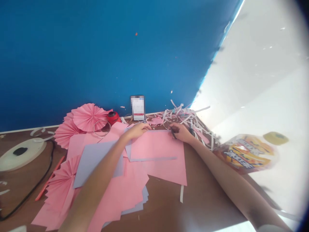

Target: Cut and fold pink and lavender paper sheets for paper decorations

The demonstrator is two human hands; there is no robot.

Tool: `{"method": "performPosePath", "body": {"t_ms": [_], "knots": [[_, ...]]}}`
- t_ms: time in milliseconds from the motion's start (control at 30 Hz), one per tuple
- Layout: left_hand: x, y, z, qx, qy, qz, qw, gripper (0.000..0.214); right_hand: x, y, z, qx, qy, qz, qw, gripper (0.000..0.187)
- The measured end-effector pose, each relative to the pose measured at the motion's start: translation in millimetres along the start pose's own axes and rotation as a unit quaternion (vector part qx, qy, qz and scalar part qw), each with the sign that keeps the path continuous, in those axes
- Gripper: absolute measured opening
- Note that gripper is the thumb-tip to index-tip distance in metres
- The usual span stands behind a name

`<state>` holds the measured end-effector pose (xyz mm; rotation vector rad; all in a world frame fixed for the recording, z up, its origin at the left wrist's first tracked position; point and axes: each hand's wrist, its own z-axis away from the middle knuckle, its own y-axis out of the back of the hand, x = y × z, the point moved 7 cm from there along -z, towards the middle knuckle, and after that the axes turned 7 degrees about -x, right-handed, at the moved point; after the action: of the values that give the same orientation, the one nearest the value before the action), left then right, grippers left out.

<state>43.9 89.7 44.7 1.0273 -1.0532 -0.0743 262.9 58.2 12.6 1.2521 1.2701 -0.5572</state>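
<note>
The right hand (178,131) pinches a small dark stick (173,133), as I see it through the head camera. The left hand (140,129) rests its fingers near the far edge of the pink sheet (156,145); I can't tell if it is pinching it. That sheet lies between my two hands, on top of more paper on the brown bench (166,206). Pink paper fans (89,116) sit to the left. A phone (138,108) stands by the blue wall (96,58). Curly paper strips (184,112) lie in a messy heap behind the right hand.
</note>
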Motion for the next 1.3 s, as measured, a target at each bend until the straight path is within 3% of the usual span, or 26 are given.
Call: {"method": "performPosePath", "body": {"t_ms": [167, 267, 400, 567, 700, 800, 933, 1167, 1300], "knots": [[22, 10.8, 5, 0.067, -0.025, -0.019, 0.997, 0.038, -8, -1, 0, 0.038, 0.016, 0.054, 0.998, 0.027], [40, 0.5, 0, 0.092, -0.044, -0.033, 0.994, 0.035, -21, -13, 0, 0.028, 0.03, 0.062, 0.997, 0.024], [51, -21.4, -13, 0.061, -0.073, 0.037, 0.995, 0.039, -33, -27, -2, 0.016, 0.042, 0.046, 0.998, 0.021], [37, -29.5, -19, 0.041, -0.06, 0.083, 0.994, 0.036, -27, -26, -4, 0.022, 0.027, 0.001, 0.999, 0.022], [17, -26.4, -18, 0.017, -0.031, 0.068, 0.997, 0.029, -32, -14, 1, 0.056, 0.045, 0.173, 0.982, 0.02], [10, -24.8, -17, -0.017, -0.05, 0.131, 0.99, 0.033, -33, -11, 6, 0.042, 0.043, 0.325, 0.944, 0.025], [4, -24.7, -15, -0.059, -0.061, 0.183, 0.98, 0.042, -29, -10, 10, 0.03, 0.054, 0.424, 0.903, 0.036], [-2, -24.2, -12, -0.052, -0.031, 0.199, 0.978, 0.042, -34, -16, 10, 0.032, 0.099, 0.504, 0.857, 0.042], [2, -23.1, -13, -0.019, -0.036, 0.215, 0.976, 0.038, -31, -11, 7, 0.035, 0.069, 0.487, 0.87, 0.044]]}}
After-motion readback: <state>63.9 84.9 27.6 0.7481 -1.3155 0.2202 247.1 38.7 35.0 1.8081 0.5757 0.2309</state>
